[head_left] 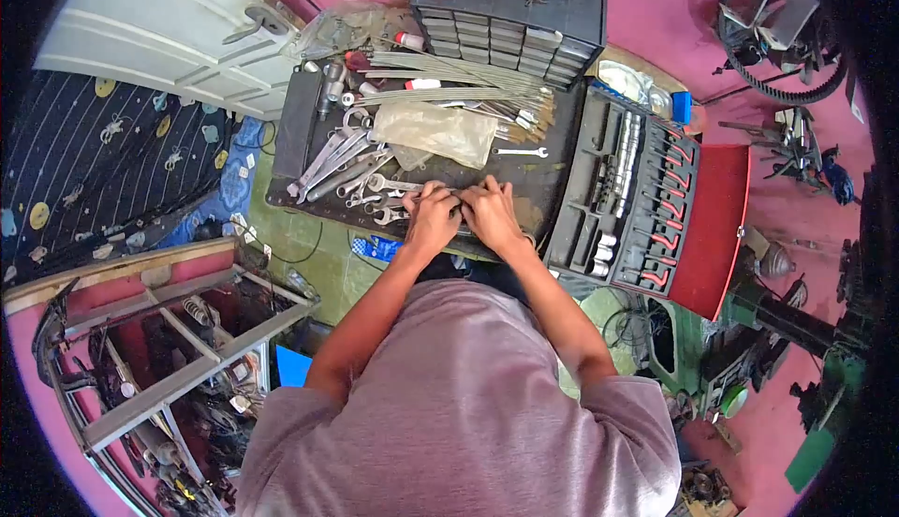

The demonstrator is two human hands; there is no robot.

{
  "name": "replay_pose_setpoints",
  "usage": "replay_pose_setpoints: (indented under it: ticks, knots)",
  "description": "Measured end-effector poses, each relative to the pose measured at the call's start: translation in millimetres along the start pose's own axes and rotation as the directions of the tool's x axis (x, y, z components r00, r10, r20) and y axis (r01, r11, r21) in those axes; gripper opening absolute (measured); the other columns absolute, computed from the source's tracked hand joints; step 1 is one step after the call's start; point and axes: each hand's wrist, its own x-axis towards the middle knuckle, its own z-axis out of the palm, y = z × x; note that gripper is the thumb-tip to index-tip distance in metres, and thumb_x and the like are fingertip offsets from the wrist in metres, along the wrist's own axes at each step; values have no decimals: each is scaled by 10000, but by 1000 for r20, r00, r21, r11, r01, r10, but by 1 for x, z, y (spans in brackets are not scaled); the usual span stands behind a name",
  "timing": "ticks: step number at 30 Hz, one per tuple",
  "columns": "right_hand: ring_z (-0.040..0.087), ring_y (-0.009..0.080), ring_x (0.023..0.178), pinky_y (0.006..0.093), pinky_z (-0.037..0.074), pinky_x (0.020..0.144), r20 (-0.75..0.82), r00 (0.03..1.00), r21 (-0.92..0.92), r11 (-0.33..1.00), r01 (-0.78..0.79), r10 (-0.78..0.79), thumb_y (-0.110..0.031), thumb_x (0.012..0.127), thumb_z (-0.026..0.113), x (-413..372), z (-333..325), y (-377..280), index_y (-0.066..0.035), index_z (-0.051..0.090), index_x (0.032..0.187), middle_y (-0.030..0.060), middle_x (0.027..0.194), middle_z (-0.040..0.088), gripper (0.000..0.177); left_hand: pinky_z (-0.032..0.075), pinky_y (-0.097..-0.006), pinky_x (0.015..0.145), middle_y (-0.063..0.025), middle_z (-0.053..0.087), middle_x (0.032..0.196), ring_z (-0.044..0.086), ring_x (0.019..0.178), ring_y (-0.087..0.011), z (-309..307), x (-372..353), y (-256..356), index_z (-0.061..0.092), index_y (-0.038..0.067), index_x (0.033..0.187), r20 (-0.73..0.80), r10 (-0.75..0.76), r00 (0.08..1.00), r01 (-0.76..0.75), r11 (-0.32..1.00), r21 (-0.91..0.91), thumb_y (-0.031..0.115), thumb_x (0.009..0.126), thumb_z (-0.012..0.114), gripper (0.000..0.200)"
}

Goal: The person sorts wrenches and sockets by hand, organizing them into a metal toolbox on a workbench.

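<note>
My left hand (434, 215) rests at the front of the dark workbench (532, 180), its fingers curled and pressed together. Close beside it, my right hand (491, 214) is curled the same way. Something small and dark seems to lie between them, but the fingers hide it. Left of my left hand lie a combination wrench (391, 184) and several other wrenches (330, 163) in a loose pile. Beyond the hands is a crumpled clear plastic bag (435, 131). A single small wrench (521, 152) lies apart, past my right hand.
An open red toolbox (721, 227) with sockets and red-handled tools stands at the right. A small-drawer cabinet (510, 21) and thin rods (449, 77) are at the back. A metal frame rack (187, 353) stands lower left, a white door (178, 30) upper left.
</note>
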Motion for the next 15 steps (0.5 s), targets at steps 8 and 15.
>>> replay_pose_setpoints:
  ticks: [8,15]
  knots:
    - [569,272,1032,492,412,864,8,991,-79,988,132,-132,-156,853,684,30,-2,-12,-95,735,1110,62,966,715,269,290,-515,965,-3,693,935,577,1145,-224,-18,12,-24,753,108,891,-65,1,998,-1,1000,-7,138,734,747,159]
    - [557,252,1034,461,399,875,69,959,-130,951,282,-275,-169,849,699,104,3,-59,-104,719,1186,32,1014,722,343,294,-500,945,33,707,925,603,1063,-192,-75,25,-77,760,124,876,-290,-37,956,21,998,-58,182,769,765,122]
